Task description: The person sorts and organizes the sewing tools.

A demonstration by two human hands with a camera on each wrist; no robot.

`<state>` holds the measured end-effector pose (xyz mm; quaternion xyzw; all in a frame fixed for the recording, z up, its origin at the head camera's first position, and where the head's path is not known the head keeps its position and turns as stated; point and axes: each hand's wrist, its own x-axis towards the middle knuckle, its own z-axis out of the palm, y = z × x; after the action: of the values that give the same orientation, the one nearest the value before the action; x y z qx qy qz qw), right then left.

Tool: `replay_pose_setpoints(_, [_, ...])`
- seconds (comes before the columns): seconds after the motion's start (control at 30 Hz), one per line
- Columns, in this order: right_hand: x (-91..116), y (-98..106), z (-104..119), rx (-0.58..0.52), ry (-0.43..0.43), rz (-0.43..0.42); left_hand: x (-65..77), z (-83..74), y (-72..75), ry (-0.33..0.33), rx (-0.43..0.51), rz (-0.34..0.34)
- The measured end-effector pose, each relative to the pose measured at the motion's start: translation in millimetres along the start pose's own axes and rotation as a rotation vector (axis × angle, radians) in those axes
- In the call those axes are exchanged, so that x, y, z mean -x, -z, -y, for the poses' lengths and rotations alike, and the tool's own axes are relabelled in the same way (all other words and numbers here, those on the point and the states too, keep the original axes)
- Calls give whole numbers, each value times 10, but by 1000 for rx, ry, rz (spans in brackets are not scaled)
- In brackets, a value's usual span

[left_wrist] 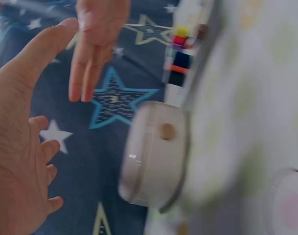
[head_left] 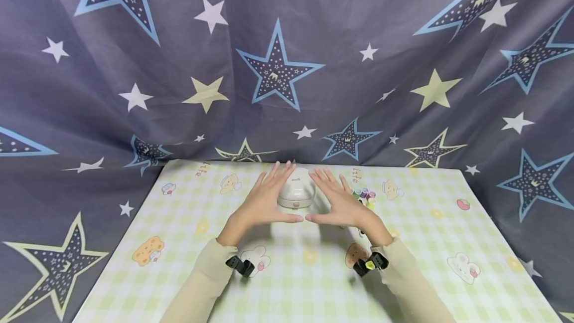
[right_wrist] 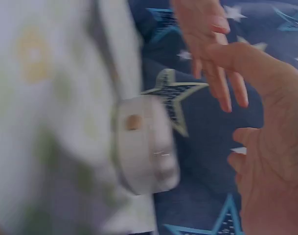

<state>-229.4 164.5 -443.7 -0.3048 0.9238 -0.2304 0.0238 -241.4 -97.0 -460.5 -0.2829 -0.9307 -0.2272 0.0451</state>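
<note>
A small cream-white appliance [head_left: 297, 191] with a see-through domed lid stands near the table's far edge, a round gold-brown button on its front. My left hand [head_left: 264, 201] hovers at its left, fingers straight and spread. On the other side, my right hand [head_left: 340, 203] mirrors it, also spread. The two thumb tips nearly meet in front of the appliance. Neither hand visibly grips anything; both wrist views show a gap between fingers and the appliance [left_wrist: 161, 154]. In the right wrist view the appliance [right_wrist: 144, 147] has its button facing the camera.
Several small coloured pots [head_left: 364, 194] stand right of the appliance, partly hidden behind my right hand. A pale green checked cloth with cartoon prints covers the table [head_left: 309, 288]. A dark star-patterned curtain [head_left: 278, 128] hangs behind it.
</note>
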Motion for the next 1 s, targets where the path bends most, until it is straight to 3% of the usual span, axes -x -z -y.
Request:
replay_pose_setpoints(0.13, [-101, 143, -52, -113, 13, -40, -131, 50, 121, -9, 186, -64])
replay_pose_setpoints(0.23, [-195, 221, -106, -251, 20, -61, -211, 156, 171, -3, 435, -80])
replay_pose_setpoints(0.37, [-320, 212, -178, -447, 13, -65, -272, 364, 114, 44, 796, -75])
replay_pose_setpoints(0.43, [-366, 153, -214, -514, -5, -66, -283, 460, 37, 69, 894, -71])
replay_pose_setpoints(0.6, [-403, -58, -296, -604, -52, -79, -246, 575, -195, 141, 941, -30])
replay_pose_setpoints(0.8, [-400, -237, -354, -655, -93, -63, -180, 581, -402, 259, 936, -5])
replay_pose_setpoints(1.0, [-452, -311, -434, -630, -112, -65, -239, 575, -497, 282, 880, 13])
